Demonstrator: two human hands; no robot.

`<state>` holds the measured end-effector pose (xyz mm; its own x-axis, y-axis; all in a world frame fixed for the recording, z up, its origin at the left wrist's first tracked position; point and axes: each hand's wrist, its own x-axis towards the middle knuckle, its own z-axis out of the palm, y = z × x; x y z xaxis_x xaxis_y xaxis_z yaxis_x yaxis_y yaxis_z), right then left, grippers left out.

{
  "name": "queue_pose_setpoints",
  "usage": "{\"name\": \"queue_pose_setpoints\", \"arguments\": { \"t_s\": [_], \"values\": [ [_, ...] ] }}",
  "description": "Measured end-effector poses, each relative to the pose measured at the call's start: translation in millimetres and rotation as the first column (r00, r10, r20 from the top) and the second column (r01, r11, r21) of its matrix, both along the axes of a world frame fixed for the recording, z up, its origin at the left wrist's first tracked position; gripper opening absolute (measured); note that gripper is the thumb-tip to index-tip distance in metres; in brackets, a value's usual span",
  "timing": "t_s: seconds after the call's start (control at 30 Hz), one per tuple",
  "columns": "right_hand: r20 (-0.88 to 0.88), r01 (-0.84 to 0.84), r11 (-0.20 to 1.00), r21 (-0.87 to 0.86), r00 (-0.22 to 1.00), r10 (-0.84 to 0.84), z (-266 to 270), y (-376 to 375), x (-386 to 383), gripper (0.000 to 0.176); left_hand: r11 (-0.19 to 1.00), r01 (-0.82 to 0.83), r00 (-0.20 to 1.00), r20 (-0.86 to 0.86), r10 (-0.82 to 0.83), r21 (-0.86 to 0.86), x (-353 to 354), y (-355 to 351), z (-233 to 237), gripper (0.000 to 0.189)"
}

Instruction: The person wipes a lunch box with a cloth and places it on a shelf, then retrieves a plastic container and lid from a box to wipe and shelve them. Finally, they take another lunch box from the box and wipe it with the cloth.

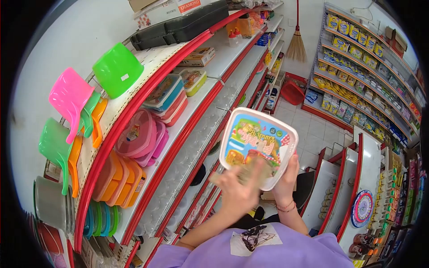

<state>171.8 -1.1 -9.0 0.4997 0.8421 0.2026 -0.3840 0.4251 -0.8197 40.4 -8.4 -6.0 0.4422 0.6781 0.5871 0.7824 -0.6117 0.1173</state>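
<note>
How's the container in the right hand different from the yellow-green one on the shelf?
The held container has a pale rim; the shelf container has yellow-green sides. The right hand grips the held container; the shelf container sits on a shelf. Both have colourful picture tops and rounded corners.

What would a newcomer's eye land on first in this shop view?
Probably the container with the bright cartoon lid, near the middle, gripped at its edge by the right hand, with the blurred left hand in front of its lower part. Next, perhaps, come the vivid pink dipper and bright green dipper at upper left, then the straw broom against the far wall.
</note>
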Motion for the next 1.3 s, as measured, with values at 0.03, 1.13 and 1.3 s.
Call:
{"name": "queue_pose_setpoints", "arguments": {
  "t_s": [0.03, 1.13, 1.3],
  "values": [
    [0.029, 0.032, 0.999, 0.014, 0.999, -0.032, 1.5, -0.3, 1.9, 0.047, 0.997, -0.074, 0.994, 0.080, 0.076, -0.022, -6.2, 13.6, -3.1, 0.054],
    [-0.651, -0.515, 0.854, -0.073, 0.673, 0.351, 9.3, 6.9, 11.5, 0.043, 0.904, 0.276, 0.730, 0.683, 0.023, -0.326, 4.0, 32.5, -129.8, 0.054],
    [-0.743, -0.571, 0.821, 0.013, 0.543, 0.390, 18.1, -1.1, 8.9, 0.045, 0.906, 0.009, 0.709, 0.637, -0.304, 0.423, -7.1, 44.5, -20.0, 0.037]
  ]
}}
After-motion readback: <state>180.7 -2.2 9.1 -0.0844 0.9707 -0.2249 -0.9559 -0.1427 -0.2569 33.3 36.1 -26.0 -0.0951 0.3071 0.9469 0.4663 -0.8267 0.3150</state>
